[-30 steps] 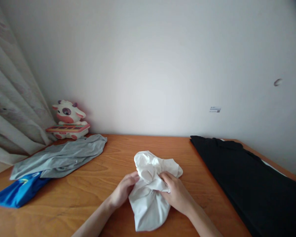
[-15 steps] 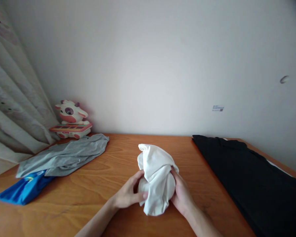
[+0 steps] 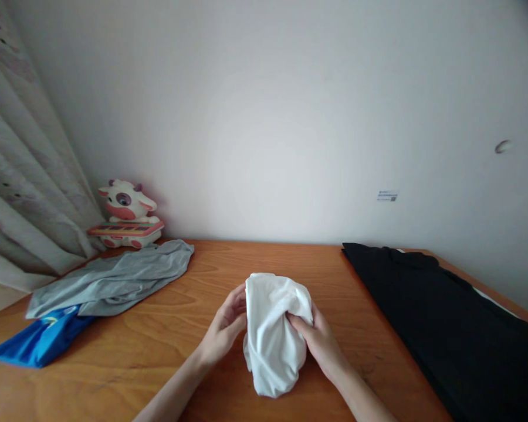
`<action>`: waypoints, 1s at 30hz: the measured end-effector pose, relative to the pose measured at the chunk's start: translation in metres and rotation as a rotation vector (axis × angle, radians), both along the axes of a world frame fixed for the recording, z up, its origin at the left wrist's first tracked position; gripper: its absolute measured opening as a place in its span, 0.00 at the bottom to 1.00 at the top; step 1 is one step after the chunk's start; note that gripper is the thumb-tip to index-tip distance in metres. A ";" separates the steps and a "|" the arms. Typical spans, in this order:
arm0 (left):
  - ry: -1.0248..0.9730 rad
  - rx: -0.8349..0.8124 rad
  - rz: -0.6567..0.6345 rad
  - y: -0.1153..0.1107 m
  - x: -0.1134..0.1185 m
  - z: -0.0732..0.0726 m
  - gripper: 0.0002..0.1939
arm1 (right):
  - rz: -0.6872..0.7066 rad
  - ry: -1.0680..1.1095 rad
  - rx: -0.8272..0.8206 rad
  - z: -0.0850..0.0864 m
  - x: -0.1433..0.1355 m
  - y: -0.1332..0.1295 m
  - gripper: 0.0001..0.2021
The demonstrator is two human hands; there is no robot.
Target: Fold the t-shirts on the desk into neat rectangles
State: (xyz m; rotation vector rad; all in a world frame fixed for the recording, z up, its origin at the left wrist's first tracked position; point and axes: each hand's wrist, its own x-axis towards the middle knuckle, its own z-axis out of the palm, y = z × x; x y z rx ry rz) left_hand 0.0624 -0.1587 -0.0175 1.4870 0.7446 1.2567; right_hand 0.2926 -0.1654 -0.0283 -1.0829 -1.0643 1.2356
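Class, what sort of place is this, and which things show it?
Probably a room in a home: a cow-shaped toy, a patterned curtain and a loosely laid gray cloth all suggest it.

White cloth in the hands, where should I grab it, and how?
Probably pinch the white cloth by its bottom end, coming from the near side. The left hand is at one edge and the right hand grips the other, so that end is free, and its loose folds look pinchable.
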 end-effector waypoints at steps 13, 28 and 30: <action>0.418 0.350 0.066 -0.018 0.016 0.002 0.16 | 0.167 -0.139 0.066 -0.001 -0.020 -0.018 0.21; 0.750 0.258 0.151 -0.011 0.009 0.012 0.14 | 0.064 0.396 -0.227 0.015 -0.003 0.000 0.33; 0.687 0.233 0.195 -0.011 0.007 0.017 0.15 | -0.019 0.294 -0.171 0.013 0.003 0.004 0.33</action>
